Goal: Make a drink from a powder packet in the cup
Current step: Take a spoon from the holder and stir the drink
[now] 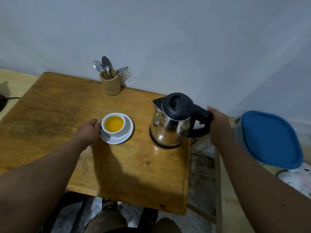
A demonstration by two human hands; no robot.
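The white cup (114, 123), filled with an orange-yellow drink, stands on a white saucer (117, 137) on the wooden table (67, 115), with the left hand (89, 132) gripping the cup's near-left side, fingers closed on it. To the right of the cup, well apart, the steel kettle (170, 125) sits upright on the table with its black lid down, and the right hand (218, 125) is wrapped around its black handle. Behind the cup, at the table's far edge against the wall, a wooden holder (111, 84) contains spoons and a fork.
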